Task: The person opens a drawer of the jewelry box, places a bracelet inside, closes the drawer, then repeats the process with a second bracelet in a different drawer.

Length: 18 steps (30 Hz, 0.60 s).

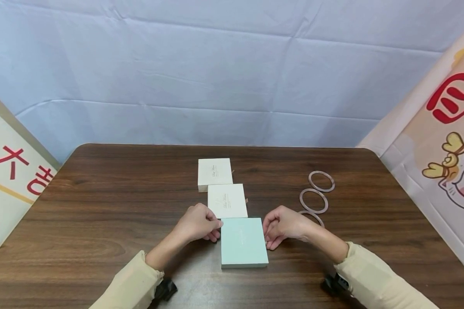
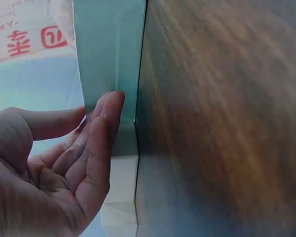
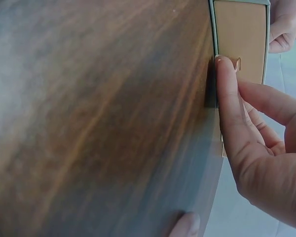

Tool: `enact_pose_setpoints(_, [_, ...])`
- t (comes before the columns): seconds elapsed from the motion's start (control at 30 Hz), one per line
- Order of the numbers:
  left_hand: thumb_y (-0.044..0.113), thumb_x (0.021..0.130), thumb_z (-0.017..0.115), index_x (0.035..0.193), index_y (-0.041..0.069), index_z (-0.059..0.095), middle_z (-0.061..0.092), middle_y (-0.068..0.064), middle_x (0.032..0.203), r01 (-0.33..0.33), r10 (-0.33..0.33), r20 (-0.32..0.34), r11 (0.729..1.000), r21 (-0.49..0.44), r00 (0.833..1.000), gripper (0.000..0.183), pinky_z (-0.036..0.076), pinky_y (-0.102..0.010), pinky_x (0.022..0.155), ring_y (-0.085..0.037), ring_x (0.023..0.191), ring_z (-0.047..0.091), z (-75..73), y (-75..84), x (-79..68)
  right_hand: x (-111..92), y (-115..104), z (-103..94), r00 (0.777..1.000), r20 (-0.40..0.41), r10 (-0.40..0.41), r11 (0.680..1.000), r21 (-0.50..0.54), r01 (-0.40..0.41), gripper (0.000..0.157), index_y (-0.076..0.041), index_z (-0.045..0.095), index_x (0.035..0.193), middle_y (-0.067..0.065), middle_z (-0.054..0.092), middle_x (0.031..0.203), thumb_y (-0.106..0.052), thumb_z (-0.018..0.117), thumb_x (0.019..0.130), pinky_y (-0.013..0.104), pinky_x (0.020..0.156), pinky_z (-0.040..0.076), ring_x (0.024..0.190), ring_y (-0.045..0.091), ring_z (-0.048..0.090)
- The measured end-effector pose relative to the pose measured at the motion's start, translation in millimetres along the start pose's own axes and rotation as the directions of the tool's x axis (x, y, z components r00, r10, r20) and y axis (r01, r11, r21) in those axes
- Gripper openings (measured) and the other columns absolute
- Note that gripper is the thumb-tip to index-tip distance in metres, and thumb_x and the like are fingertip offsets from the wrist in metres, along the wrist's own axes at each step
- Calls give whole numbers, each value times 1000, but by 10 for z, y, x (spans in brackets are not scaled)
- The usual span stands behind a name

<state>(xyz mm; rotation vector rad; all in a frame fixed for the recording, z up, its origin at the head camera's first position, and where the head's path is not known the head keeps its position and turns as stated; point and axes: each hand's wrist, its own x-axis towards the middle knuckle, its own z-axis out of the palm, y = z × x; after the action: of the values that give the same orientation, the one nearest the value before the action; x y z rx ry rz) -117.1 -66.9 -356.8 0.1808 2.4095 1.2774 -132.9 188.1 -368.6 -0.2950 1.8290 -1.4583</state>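
Observation:
A mint-green box (image 1: 243, 241) lies flat on the table between both hands. At its left side is my left hand (image 1: 201, 223); in the left wrist view its fairly straight fingers (image 2: 98, 143) rest on the box's side wall, thumb by the upper edge. On the opposite side is my right hand (image 1: 284, 227). The right wrist view shows a tan drawer front (image 3: 242, 34) inside the green sleeve, with a small ribbon tab (image 3: 237, 64). My right thumb and index finger pinch at that tab; the fingers partly hide it.
Two white boxes (image 1: 227, 201) (image 1: 215, 171) stand behind the green one, in a staggered row, each with a small tab on the right. Several pale rings (image 1: 314, 201) lie at the right, the nearest partly behind my right hand. The brown table (image 1: 100, 206) meets a pale cloth backdrop (image 1: 201, 77).

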Motion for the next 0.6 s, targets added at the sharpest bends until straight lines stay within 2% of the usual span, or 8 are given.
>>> enact_pose_setpoints(0.6, [6,85,62,67,1,68,63,-3,57,-32,32,-13,999,12,999,20,50,-27,50,-14,52,63,2,3,-4,-69,7,-45,1000,-20,-7,1000,-26,7,12,15,56,83,15,60,66,18,50,72,37,60,54,60,22,63])
